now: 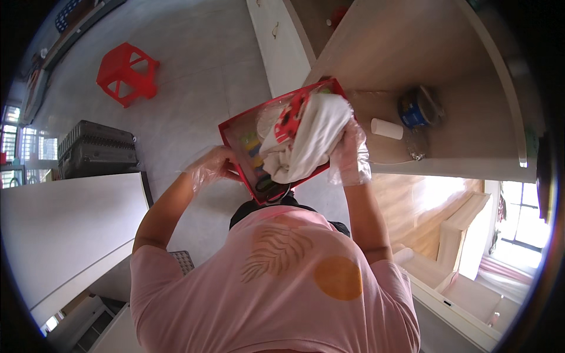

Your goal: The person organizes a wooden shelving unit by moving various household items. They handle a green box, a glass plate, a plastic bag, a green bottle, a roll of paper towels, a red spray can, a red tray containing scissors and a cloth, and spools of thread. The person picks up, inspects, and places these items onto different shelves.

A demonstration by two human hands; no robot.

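A shallow red box (253, 113) is held tilted in front of my body. My left hand (213, 167), in a clear plastic glove, grips its left side with the fingers curled at the edge. On the right side my right hand (353, 150), gloved the same way, is closed at the box's edge, right against the cloth; its fingertips are partly hidden. A bunched white cloth (315, 138) with a red and black print fills much of the box. Small colourful items (252, 147) lie beside it, and a dark object (269, 187) sits in the near corner.
To my right is a wooden shelf unit (465, 88) holding a blue tin (415, 109) and a white cylinder (386, 129). A red plastic stool (123, 73) stands on the grey floor. At left are a black crate-like case (97, 150) and a white panel (70, 220). Open drawers (453, 288) lie lower right.
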